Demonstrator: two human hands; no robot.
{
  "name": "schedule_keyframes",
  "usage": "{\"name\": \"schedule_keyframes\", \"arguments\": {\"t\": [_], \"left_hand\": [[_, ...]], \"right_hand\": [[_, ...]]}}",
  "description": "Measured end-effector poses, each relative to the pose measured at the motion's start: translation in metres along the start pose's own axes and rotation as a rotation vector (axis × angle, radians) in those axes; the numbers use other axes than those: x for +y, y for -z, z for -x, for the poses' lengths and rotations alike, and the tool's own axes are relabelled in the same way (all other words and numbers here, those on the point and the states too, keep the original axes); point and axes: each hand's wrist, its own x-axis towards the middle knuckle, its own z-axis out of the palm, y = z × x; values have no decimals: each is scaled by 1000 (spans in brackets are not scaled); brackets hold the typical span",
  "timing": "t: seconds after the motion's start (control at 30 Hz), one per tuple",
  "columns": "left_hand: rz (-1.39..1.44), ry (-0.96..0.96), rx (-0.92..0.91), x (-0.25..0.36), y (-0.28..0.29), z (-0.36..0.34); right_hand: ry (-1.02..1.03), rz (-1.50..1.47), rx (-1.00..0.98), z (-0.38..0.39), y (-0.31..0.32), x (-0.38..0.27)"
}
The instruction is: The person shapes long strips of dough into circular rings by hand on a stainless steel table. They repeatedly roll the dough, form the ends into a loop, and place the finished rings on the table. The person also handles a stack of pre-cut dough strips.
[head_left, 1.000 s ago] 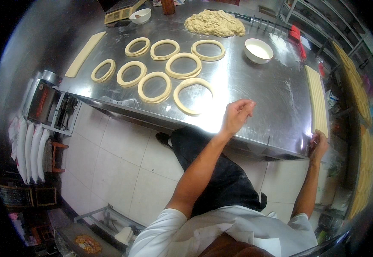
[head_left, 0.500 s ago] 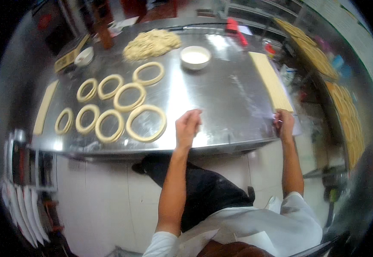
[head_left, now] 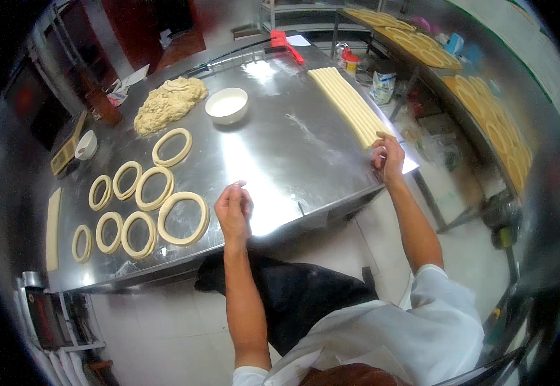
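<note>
Near the front edge of the steel table, my left hand [head_left: 233, 211] hovers with its fingers curled together and nothing visible in them. On the right, my right hand [head_left: 388, 157] is at the near end of a row of long pale dough strips [head_left: 344, 103] lying side by side. Its fingers are bent around the end of the outermost strip; the exact grip is partly hidden. Left of my left hand, several dough rings [head_left: 184, 219] lie on the table. Beyond them sit a lump of dough [head_left: 169, 106] and a white bowl [head_left: 226, 106] with white contents.
Another dough strip [head_left: 53, 228] lies at the table's left end, near a small white bowl [head_left: 86, 145]. A red object [head_left: 286, 47] rests at the back edge. To the right, trays of shaped dough [head_left: 486, 116] stand on a rack beyond the table.
The view has turned right, so the table appears shifted left. My right hand stays at the strips' near end, its fingers looking a little more spread. My left hand stays curled over the table.
</note>
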Motion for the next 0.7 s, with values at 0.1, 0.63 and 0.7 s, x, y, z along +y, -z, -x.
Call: {"name": "schedule_keyframes", "arguments": {"t": [0.1,0.63,0.7], "left_hand": [[-22,28,48,-1,0,-1],[-95,18,60,-5,5,-5],[-71,18,79,-5,4,-5]], "right_hand": [[4,-58,146,-3,-6,3],[179,1162,-9,-34,22,-13],[189,1128,-46,-34,23,-12]]}}
